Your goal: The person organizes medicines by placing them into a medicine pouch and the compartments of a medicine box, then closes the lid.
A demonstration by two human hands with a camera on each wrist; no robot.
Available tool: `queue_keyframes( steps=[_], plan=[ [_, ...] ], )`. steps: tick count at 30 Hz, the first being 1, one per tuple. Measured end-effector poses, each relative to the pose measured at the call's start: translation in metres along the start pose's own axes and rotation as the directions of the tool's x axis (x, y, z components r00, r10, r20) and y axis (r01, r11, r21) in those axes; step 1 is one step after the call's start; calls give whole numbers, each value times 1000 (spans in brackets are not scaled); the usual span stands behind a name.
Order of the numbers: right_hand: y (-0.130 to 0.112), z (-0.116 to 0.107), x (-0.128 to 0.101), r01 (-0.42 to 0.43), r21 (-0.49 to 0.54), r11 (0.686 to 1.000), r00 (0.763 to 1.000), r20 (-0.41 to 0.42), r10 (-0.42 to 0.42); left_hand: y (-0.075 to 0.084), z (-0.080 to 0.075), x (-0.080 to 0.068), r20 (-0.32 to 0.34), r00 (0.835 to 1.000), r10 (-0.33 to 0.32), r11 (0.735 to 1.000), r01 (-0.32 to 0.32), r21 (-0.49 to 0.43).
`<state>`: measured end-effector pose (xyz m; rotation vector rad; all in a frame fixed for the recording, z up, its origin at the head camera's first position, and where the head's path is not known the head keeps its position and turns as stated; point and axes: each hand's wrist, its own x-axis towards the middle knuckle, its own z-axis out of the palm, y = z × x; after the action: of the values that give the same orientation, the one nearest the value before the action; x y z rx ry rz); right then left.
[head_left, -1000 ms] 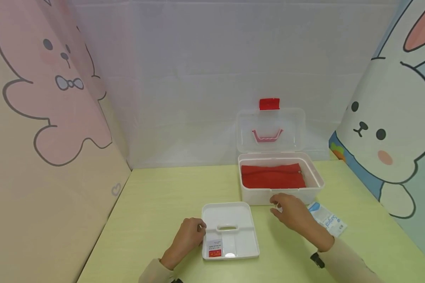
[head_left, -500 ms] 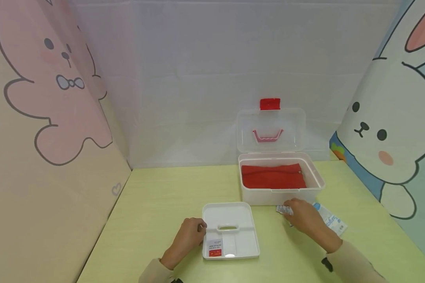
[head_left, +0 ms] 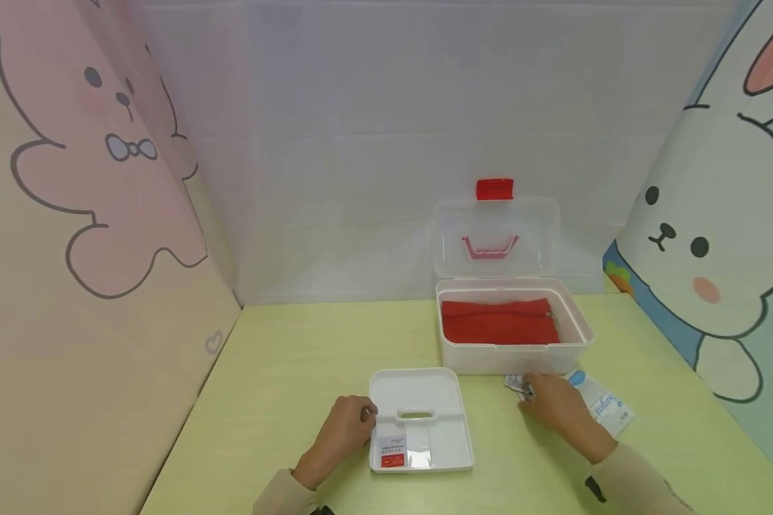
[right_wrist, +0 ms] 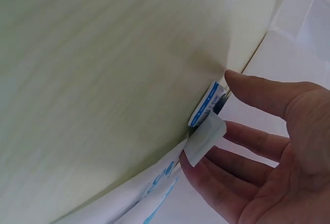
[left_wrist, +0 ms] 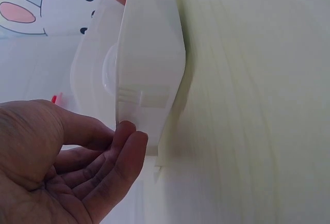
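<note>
Right wrist view only: small sachets (right_wrist: 206, 114) at right hand (right_wrist: 268, 157) fingertips, fingers straight, touching.
Left hand (head_left: 341, 429): loosely curled, fingertips against white tray (head_left: 419, 390) edge.

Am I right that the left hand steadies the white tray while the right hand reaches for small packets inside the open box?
Not quite: the small packets lie on the table in front of the open box, as the head view shows. The left hand steadies the white tray while the right hand reaches for them.
</note>
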<state>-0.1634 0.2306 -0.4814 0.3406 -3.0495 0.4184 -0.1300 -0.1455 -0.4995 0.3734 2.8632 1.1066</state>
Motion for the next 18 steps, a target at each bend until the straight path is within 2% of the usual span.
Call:
queue_keyframes(
  steps=[7,18],
  plan=[
    [-4,2,0,2,-21,1000,1000,18,-2,1,0,1,3,1000,-21,1000,22,-3],
    [-3,2,1,-3,-1,1000,999,38,3,0,0,-1,5,1000,-5,1000,5,-11]
  ],
)
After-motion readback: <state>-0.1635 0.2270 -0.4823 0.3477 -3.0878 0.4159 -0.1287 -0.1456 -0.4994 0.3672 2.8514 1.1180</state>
